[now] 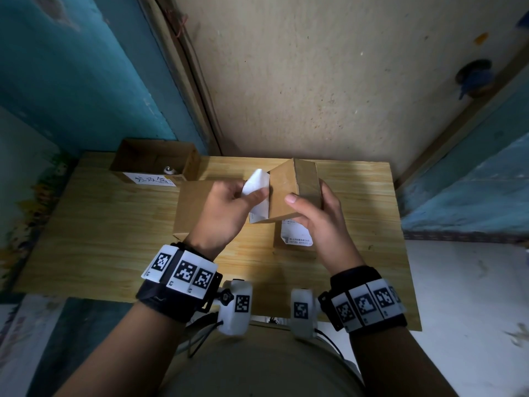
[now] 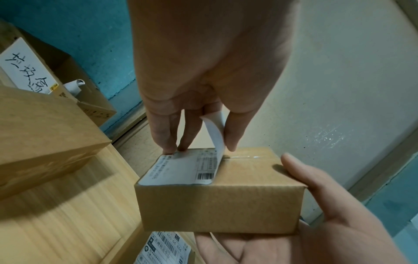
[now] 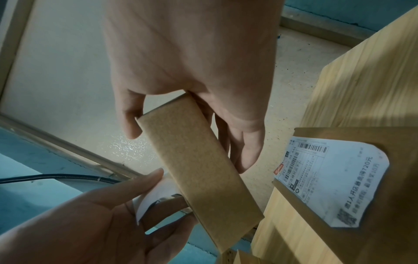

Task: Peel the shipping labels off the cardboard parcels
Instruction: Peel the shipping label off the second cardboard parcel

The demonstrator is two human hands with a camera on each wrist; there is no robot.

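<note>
- Head view: we hold a small parcel (image 1: 289,193) tilted above the table (image 1: 94,224); our right hand (image 1: 320,224) clasps it, thumb on the near face and fingers round the far side, apparently to brace it against the pull.
- Left wrist view: our left hand (image 2: 203,80) pinches the lifted corner of the label (image 2: 181,169) between thumb and fingers; the white flap curls up while the rest lies stuck to the top face.
- The label face is turned toward the left hand, which we judge gives a shallow peeling angle.
- Right wrist view: a second parcel (image 3: 361,196) lies on the table below with its label (image 3: 328,178) on; we judge it comes next.
- An open box (image 1: 154,161) stands at the table's far left corner; a plain box (image 1: 194,207) lies behind the left hand.
- Risk, as we judge it: a fast pull could tear the paper.
</note>
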